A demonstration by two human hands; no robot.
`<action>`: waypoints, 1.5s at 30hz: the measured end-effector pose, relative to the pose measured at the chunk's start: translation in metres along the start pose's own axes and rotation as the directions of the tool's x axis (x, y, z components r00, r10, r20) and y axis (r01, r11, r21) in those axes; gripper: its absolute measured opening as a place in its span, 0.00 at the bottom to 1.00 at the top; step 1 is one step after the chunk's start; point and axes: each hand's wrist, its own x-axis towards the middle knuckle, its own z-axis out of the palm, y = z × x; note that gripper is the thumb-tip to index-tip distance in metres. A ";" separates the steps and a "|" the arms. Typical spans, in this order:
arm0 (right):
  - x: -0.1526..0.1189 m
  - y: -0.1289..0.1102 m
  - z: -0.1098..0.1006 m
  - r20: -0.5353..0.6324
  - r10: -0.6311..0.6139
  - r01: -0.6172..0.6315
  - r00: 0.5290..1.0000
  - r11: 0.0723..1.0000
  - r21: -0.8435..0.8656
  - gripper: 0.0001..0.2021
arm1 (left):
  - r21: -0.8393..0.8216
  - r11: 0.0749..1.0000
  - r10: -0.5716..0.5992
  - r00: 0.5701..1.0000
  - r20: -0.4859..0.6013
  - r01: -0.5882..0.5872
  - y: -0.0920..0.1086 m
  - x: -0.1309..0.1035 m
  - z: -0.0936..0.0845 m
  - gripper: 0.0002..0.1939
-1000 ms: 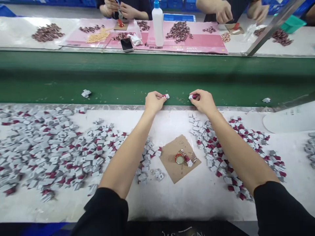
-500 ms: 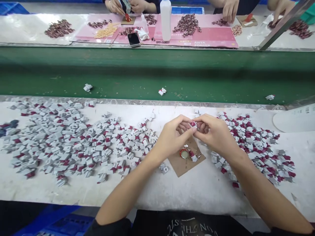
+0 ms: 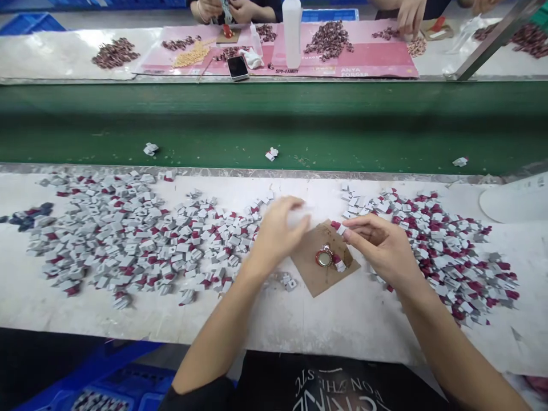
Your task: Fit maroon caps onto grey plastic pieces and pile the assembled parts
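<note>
Got a long, flat green conveyor belt [image 3: 214, 120] running left to right across the middle, between a whitish near worktop [image 3: 334, 325] and a pale far worktop [image 3: 55, 57]. Can see a wide heap of small grey-white and maroon blocky pieces [image 3: 128, 228] at near left, plus a smaller heap of the same stuff [image 3: 432, 245] at near right. Also spotting a printed pink rectangular mat [image 3: 372, 63] on the far side, with a tall white plastic bottle [image 3: 291, 40] and a dark-screened phone [image 3: 237, 67] on top. Back at the near worktop, got a motion-blurred left hand [image 3: 274, 231] by the left heap, thumb and fingers parted; can't tell about the pale smear between them. Further right, got a right hand [image 3: 381, 245] pinching a small white-and-maroon piece [image 3: 338, 227] between thumb and fingers, over the far right edge of a brown cardboard square [image 3: 317, 279]. Down on that cardboard, spotting a small round red-rimmed metallic cap [image 3: 324, 258], right beside another tiny white-and-maroon piece [image 3: 339, 264]. Up on the belt, just three little whitish clumps, at left [image 3: 150, 149], middle [image 3: 271, 154] and right [image 3: 460, 162], well apart.
</note>
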 end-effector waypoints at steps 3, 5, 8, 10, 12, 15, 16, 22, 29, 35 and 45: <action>-0.019 0.003 -0.003 0.022 -0.056 0.058 0.998 0.987 -0.147 0.06 | 0.336 0.941 0.034 0.985 -0.171 0.026 -0.030 0.022 -0.020 0.19; -0.032 0.004 -0.005 0.073 -0.088 0.102 0.993 0.970 -0.218 0.04 | 0.334 0.943 0.028 0.990 -0.137 0.019 -0.048 0.035 -0.028 0.17; -0.045 0.008 -0.004 0.137 -0.104 0.137 0.985 0.956 -0.261 0.05 | 0.292 0.956 0.026 0.995 -0.100 0.004 -0.062 0.045 -0.032 0.10; -0.048 0.012 -0.002 0.159 -0.102 0.143 0.982 0.951 -0.273 0.05 | 0.287 0.958 0.029 0.994 -0.101 0.001 -0.061 0.047 -0.033 0.07; -0.048 0.016 0.000 0.165 -0.105 0.148 0.981 0.948 -0.280 0.05 | 0.285 0.958 0.039 0.993 -0.109 -0.006 -0.055 0.046 -0.032 0.05; -0.048 0.018 0.003 0.161 -0.114 0.156 0.980 0.948 -0.277 0.06 | 0.185 0.982 0.049 0.995 -0.084 -0.033 -0.039 0.040 -0.028 0.03; -0.048 0.018 0.003 0.159 -0.118 0.159 0.980 0.949 -0.274 0.06 | 0.097 0.995 0.028 0.998 -0.060 -0.022 -0.033 0.038 -0.026 0.03; -0.043 0.013 0.000 0.057 -0.064 0.072 0.996 0.986 -0.151 0.04 | -0.380 0.867 -0.239 0.938 0.251 0.322 0.003 0.016 -0.012 0.18; -0.015 0.010 -0.006 -0.137 0.121 -0.067 0.983 0.936 0.345 0.08 | -0.609 0.651 -0.222 0.880 0.419 0.454 0.035 -0.002 0.006 0.20; -0.008 0.003 0.000 -0.145 0.092 -0.016 0.985 0.890 0.456 0.10 | -0.737 0.556 -0.158 0.919 0.360 0.384 0.046 -0.005 0.027 0.20; -0.006 0.004 -0.005 -0.168 0.091 -0.020 0.982 0.923 0.384 0.09 | -0.740 0.548 -0.150 0.917 0.371 0.389 0.044 -0.003 0.032 0.20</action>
